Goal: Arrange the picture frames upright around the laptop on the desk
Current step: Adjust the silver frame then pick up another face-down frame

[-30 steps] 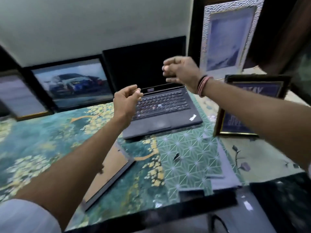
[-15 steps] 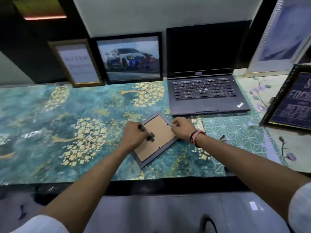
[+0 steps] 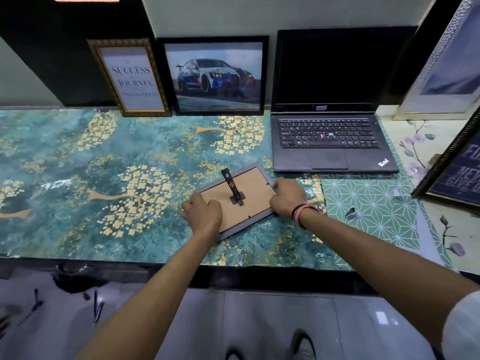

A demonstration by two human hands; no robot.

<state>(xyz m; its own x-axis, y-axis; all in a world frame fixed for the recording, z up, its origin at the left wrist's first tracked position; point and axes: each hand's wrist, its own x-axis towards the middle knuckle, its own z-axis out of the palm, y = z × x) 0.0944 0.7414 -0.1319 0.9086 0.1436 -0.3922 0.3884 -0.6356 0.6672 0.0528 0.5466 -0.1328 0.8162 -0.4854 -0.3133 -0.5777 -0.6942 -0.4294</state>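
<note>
A small grey frame (image 3: 250, 193) lies face down on the desk in front of the open black laptop (image 3: 330, 141), its brown backing up and its black stand leg raised. My left hand (image 3: 201, 213) grips its near left corner. My right hand (image 3: 287, 194) grips its right edge. Against the back wall stand a gold-framed text print (image 3: 132, 77) and a black-framed car picture (image 3: 215, 76). At the right stand a silver-framed picture (image 3: 446, 63) and a dark-framed blue poster (image 3: 457, 170).
The desk is covered by a teal floral sheet (image 3: 91, 178) on the left and a green patterned mat (image 3: 371, 211) on the right. Its dark front edge (image 3: 259, 276) runs below my wrists. Grey floor tiles and my shoes show underneath.
My hands came down from mid-air onto the face-down frame. My left hand has let go of the stand leg, which now sticks up, and moved to the frame's corner.
</note>
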